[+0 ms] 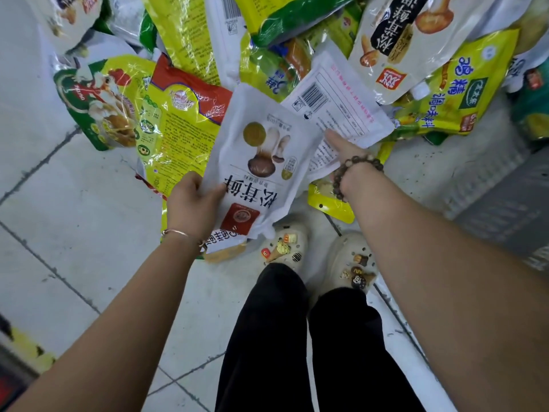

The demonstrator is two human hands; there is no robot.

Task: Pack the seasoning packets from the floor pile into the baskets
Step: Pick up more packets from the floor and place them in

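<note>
My left hand point(193, 203) pinches a white mushroom packet point(261, 156) over the floor pile point(184, 120), my right hand point(346, 153) beside another, fingers hidden; most packets seemingly remain unpacked, no basket visible

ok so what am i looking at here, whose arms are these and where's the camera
No machine here: this single picture comes from a camera worn on a person's head, looking down, so the arms and shoes are the wearer's own. The left hand grips a white mushroom packet. The right hand, wearing a bead bracelet, reaches to a white barcode packet; its fingers are hidden, so I cannot tell if it grips. More seasoning packets, such as a rooster packet, lie piled on the tiled floor. No basket shows.
</note>
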